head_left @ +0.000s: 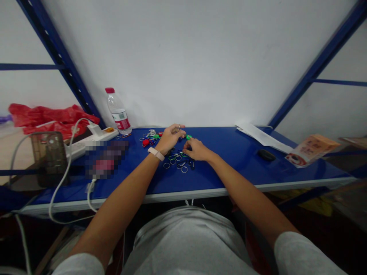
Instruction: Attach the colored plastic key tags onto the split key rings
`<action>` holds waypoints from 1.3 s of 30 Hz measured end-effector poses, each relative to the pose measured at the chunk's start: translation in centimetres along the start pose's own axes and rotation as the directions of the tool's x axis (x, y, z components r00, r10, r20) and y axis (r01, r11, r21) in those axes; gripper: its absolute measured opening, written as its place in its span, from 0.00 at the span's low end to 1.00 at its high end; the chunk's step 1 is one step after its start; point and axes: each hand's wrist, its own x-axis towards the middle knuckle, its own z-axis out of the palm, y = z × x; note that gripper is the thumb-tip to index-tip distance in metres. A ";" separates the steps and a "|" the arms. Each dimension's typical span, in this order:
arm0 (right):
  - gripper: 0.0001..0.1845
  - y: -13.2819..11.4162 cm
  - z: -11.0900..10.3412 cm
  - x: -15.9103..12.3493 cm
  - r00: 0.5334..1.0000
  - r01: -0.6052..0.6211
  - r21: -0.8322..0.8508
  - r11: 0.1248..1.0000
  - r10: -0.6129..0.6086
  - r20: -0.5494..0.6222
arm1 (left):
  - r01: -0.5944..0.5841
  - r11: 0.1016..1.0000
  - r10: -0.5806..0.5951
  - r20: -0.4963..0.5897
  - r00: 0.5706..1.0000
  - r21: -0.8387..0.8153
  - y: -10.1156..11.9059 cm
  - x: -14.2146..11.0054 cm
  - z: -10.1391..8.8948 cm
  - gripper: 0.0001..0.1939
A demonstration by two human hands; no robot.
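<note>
My left hand [169,138], with a pale band on its wrist [156,153], is curled over the middle of the blue tabletop [229,168]. My right hand [196,149] reaches in from the other side, its fingertips close to the left hand. A green clip [188,137] lies just beyond the right fingertips. Whatever the fingers may pinch is too small to tell. Around both hands lie several steel split rings [174,162], small carabiners and a red key fob [146,142].
A water bottle [118,112] and a white power strip [91,143] with cables stand at left, near a pixelated object [106,158] and a red plastic bag [51,120]. At right lie white paper [260,137], a black oval object [266,155] and a printed box [311,150].
</note>
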 end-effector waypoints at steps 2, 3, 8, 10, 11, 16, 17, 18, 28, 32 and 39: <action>0.06 -0.1 -0.1 0.0 1.000 -0.010 0.032 0.999 0.009 0.022 | -0.005 1.000 0.005 0.006 1.000 -0.015 -0.2 0.1 0.0 0.14; 0.05 -0.2 -0.1 0.0 1.000 -0.013 0.043 0.999 0.012 0.028 | -0.004 1.000 0.005 0.007 1.000 -0.020 -0.3 0.1 0.0 0.14; 0.04 -0.1 -0.1 -0.1 0.998 -0.007 0.043 0.999 0.010 -0.057 | 0.004 1.000 -0.004 0.001 1.000 0.006 -0.7 0.3 -0.2 0.14; 0.03 0.3 -0.1 -0.1 0.994 -0.021 0.056 0.998 0.027 -0.103 | -0.002 1.000 0.002 0.000 1.000 0.026 -0.8 0.4 -0.3 0.14; 0.03 0.5 -0.2 -0.1 0.992 -0.031 0.064 0.997 0.038 -0.121 | -0.008 0.999 0.008 -0.003 1.000 0.042 -0.9 0.4 -0.3 0.14; 0.04 1.9 -0.7 -0.2 0.981 -0.074 0.053 0.996 0.082 -0.173 | -0.020 0.991 0.024 -0.033 0.999 0.132 -1.2 0.4 -0.4 0.15; 0.04 2.2 -0.9 -0.3 0.981 -0.083 0.055 0.995 0.091 -0.170 | -0.011 0.990 0.015 -0.026 1.000 0.143 -1.2 0.4 -0.4 0.15; 0.03 2.4 -0.9 -0.4 0.982 -0.090 0.059 0.994 0.099 -0.162 | -0.001 0.988 0.003 -0.014 1.000 0.154 -1.2 0.4 -0.4 0.16; 0.04 1.5 -2.2 -1.3 0.987 0.013 0.042 0.999 -0.006 -0.161 | -0.008 0.960 -0.006 0.050 0.999 0.279 -1.1 0.0 -0.3 0.14; 0.05 1.2 -2.7 -1.7 0.993 0.096 0.151 0.984 -0.084 -0.085 | -0.074 0.908 0.052 0.064 0.997 0.413 -1.2 0.0 -0.5 0.15; 0.06 2.4 -2.8 -1.8 0.996 -0.016 0.196 0.981 0.033 -0.086 | -0.230 0.753 0.114 0.222 0.968 0.617 -2.0 -0.2 -0.6 0.16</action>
